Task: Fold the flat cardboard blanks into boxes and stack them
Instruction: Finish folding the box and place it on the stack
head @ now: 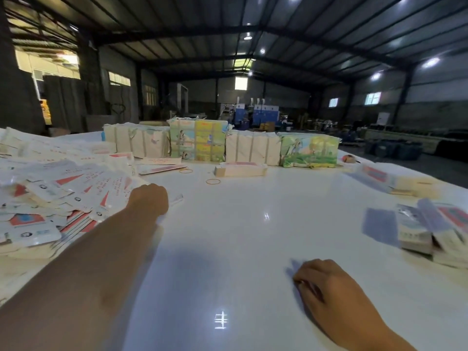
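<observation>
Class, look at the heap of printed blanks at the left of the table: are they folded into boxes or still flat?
Still flat. The blanks lie fanned in overlapping sheets, none standing up; the left hand reaches their edge.

Two bare forearms in view, no sleeves visible up to the frame edge. Left hand (pixel 149 198) bare: no glove, no watch or band at the wrist. Right hand (pixel 326 285) also bare: no glove, wrist uncovered. Rings can't be made out; fingers too blurred to tell.
</observation>
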The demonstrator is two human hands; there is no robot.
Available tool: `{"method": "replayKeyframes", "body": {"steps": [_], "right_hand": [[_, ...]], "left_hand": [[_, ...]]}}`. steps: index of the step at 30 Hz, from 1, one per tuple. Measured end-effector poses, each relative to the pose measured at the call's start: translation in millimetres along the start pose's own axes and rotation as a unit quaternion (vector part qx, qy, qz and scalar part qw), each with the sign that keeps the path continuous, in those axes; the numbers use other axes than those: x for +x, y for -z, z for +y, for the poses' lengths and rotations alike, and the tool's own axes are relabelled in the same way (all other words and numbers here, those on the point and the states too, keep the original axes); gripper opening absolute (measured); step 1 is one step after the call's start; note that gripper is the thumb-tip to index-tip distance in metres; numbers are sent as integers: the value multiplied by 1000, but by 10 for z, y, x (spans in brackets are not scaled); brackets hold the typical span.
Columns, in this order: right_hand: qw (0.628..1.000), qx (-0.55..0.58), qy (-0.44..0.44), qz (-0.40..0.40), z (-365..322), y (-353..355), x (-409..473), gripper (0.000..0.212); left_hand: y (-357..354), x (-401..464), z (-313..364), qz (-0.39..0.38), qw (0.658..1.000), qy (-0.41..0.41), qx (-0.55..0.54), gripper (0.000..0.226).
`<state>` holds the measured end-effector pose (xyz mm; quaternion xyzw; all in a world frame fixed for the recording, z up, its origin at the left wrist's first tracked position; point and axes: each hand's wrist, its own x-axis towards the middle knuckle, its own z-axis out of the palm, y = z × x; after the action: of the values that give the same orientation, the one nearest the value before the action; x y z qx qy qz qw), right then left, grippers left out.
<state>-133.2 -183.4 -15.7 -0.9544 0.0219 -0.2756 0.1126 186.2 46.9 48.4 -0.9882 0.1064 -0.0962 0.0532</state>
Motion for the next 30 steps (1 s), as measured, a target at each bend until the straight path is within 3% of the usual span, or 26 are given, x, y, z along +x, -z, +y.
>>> {"method": "replayKeyframes", "body": {"steps": [3, 6, 10, 12, 14, 17, 19, 21, 23, 25, 26, 30], "right_hand": [[1000, -10, -8, -23, 6, -12, 5, 18], [999, -16, -20, -35, -6, -8, 5, 25], [998, -24, -28, -53, -19, 3, -3, 28], [997, -19, -38, -57, -22, 14, -9, 27], [997, -6, -48, -61, -38, 31, -7, 24], [989, 77, -119, -46, -11, 72, 10, 23], [965, 169, -201, -15, 8, 134, 22, 24], [915, 309, -258, 32, -1, 192, 46, 28], [796, 512, -314, 74, -22, 275, 90, 32], [685, 634, -352, 74, -24, 355, 106, 37], [672, 647, -357, 56, -25, 376, 99, 39], [730, 600, -326, 12, -73, 347, 55, 16]], "left_hand": [[292, -32, -115, 62, 996, 48, -51, 18], [688, -297, -3, 112, 990, 11, -86, 16], [637, -1247, 517, 144, 965, -118, -182, 46], [426, -1812, 780, 200, 925, -225, -233, 55], [295, -2208, 957, 268, 872, -338, -232, 53], [129, -2418, 1088, 289, 869, -368, -160, 56], [83, -2461, 1080, 280, 879, -363, -128, 57], [49, -2471, 1056, 282, 883, -360, -102, 62], [48, -2455, 1032, 278, 885, -360, -97, 64], [53, -2438, 1016, 275, 885, -361, -101, 56], [51, -2432, 1011, 278, 885, -359, -99, 50], [51, -2419, 1006, 242, 895, -364, -88, 71]]}}
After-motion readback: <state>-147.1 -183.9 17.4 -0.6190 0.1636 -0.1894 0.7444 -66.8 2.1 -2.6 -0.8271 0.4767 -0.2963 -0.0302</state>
